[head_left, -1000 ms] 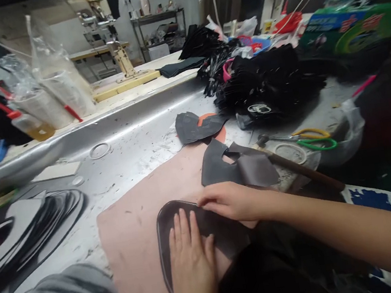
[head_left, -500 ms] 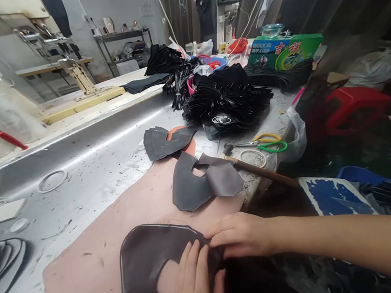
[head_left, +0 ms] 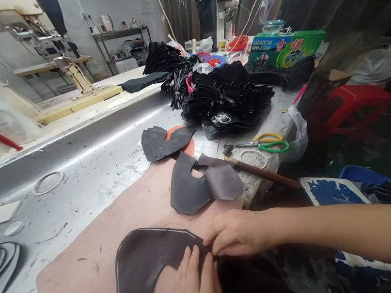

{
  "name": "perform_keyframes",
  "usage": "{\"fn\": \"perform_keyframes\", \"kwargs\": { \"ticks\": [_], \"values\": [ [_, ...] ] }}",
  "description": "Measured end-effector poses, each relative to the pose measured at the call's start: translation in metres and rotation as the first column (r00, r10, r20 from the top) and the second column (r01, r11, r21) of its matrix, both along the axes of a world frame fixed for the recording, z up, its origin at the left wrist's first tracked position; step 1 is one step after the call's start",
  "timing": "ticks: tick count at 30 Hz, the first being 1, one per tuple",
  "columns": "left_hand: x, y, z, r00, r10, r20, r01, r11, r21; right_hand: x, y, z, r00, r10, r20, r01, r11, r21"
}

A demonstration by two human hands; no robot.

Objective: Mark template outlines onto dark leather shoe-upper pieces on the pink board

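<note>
Both hands work one dark leather piece (head_left: 143, 267) that lies flat on a pink mat (head_left: 89, 270) at the near edge of the metal surface (head_left: 101, 155). The left hand (head_left: 197, 290) rests open, palm down, fingers spread over the piece's right arm, seemingly to pin it so it cannot slide. The right hand (head_left: 236, 233) comes in from the right with its fingertips pinched together on the edge of the same piece, just above the left fingers, as if pressing or folding that edge; whether anything small is held between the fingertips is hard to tell from this angle. Just beyond the hands, near but apart, lies a second cut piece (head_left: 201, 185) with a notch, partly on the mat, and farther back a third piece (head_left: 163, 141) lies over an orange disc (head_left: 181, 138). To the right of these lie a hammer (head_left: 261, 171) and green-and-yellow scissors (head_left: 270, 142), both within reach of the right hand and clear of the piece. A black pile (head_left: 227, 97) of cut parts crowds the far right of the surface, with a green box (head_left: 285, 47) behind it. A ring (head_left: 48, 182) lies alone to the left.
</note>
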State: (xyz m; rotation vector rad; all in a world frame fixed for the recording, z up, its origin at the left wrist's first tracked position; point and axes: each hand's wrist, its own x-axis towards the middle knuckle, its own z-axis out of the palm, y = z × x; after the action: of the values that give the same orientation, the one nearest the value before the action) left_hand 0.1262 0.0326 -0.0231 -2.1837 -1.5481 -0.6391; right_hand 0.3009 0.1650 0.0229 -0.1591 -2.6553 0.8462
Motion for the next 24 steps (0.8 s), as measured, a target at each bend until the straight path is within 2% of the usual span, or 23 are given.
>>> {"fn": "perform_keyframes", "kwargs": {
  "ticks": [5,12,16,20,24],
  "values": [
    [0.004,0.000,-0.004,0.998,0.041,0.039,-0.042,0.999,0.031,-0.005,0.006,0.005,0.993,0.077,0.095,-0.080,0.996,0.036],
    [0.012,0.004,0.000,0.989,0.126,0.076,-0.129,0.991,0.031,-0.012,0.009,0.006,0.999,0.021,0.038,-0.026,0.991,0.134],
    [0.008,0.001,0.001,0.996,0.073,0.059,-0.073,0.997,0.002,-0.004,0.010,0.008,0.999,0.048,-0.002,-0.047,0.985,0.168],
    [0.003,-0.005,-0.004,1.000,0.017,0.026,-0.017,1.000,-0.019,0.008,0.008,0.000,0.997,0.071,0.013,-0.072,0.977,0.201],
    [0.007,-0.010,-0.011,0.998,0.040,0.042,-0.036,0.995,-0.094,0.011,0.005,-0.013,0.996,0.087,-0.022,-0.080,0.970,0.229]
  ]
}}
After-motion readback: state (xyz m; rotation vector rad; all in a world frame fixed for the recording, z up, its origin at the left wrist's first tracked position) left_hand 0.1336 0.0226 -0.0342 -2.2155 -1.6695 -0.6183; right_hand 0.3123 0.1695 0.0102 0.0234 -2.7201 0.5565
